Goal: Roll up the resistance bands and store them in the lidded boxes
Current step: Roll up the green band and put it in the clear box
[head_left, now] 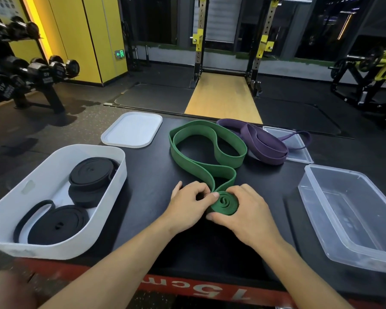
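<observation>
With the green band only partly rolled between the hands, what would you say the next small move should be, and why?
Probably roll the coil one more turn forward along the green band: the left hand and right hand grip only a small coil, and most of the band lies loose in loops beyond it.

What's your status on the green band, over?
Left hand, right hand both gripping green band coil. Roll started, long tail loose. Purple band untouched behind; nothing blocking clear box.
</observation>
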A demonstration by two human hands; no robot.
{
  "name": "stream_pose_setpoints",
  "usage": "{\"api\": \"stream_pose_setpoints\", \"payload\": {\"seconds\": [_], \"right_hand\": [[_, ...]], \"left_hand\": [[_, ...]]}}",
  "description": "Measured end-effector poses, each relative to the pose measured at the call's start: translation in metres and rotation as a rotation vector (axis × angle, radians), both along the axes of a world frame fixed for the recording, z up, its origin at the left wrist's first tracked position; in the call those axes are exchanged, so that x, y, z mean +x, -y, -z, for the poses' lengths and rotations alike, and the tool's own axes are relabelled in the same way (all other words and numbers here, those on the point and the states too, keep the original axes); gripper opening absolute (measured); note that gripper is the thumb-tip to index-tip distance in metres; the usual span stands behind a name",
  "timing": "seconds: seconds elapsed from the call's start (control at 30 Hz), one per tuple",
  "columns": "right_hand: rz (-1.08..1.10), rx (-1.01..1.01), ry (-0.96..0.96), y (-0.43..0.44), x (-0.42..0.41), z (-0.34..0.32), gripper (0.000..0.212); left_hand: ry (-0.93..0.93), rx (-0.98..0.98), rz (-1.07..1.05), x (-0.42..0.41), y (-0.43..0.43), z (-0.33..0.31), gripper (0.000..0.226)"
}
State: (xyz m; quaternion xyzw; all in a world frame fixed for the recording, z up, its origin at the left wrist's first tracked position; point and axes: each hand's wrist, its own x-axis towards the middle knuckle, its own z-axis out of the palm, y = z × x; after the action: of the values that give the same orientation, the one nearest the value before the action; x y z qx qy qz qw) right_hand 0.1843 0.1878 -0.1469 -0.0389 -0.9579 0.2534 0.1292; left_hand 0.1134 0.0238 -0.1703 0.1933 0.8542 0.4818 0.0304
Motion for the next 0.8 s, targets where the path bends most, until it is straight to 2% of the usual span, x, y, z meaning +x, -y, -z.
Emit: {"api": "stream_pose_setpoints", "payload": {"seconds": [0.1, 0.23, 0.37, 0.43, 0.6, 0.7, 0.8], "right_hand": [[-0.093, -0.090, 0.033, -0.011, 0.001, -0.003, 0.073], [-0.134, -0.319, 0.087, -0.023, 0.001, 0.000, 0.077], [-0.264, -0.555, 0.142, -0.040, 0.000, 0.010, 0.065], [-0.295, -0.586, 0.160, -0.042, 0.000, 0.012, 0.062], [-0.182, -0.461, 0.161, -0.028, 0.007, 0.004, 0.072], [-0.059, -0.199, 0.142, -0.005, 0.015, -0.003, 0.090], [0.072, 0.009, 0.055, 0.010, 0.014, -0.005, 0.085]], "left_hand": [[-0.033, -0.047, 0.013, 0.002, 0.000, -0.001, 0.040], [-0.072, -0.086, 0.034, -0.001, 0.001, -0.001, 0.047], [-0.136, -0.052, 0.074, -0.002, 0.001, 0.002, 0.053], [-0.102, -0.038, 0.099, -0.004, 0.002, 0.001, 0.053], [0.048, -0.068, 0.086, -0.011, 0.003, -0.006, 0.053], [0.068, -0.060, 0.081, -0.012, 0.003, -0.007, 0.052], [0.071, -0.046, 0.061, -0.009, 0.003, -0.008, 0.050]]}}
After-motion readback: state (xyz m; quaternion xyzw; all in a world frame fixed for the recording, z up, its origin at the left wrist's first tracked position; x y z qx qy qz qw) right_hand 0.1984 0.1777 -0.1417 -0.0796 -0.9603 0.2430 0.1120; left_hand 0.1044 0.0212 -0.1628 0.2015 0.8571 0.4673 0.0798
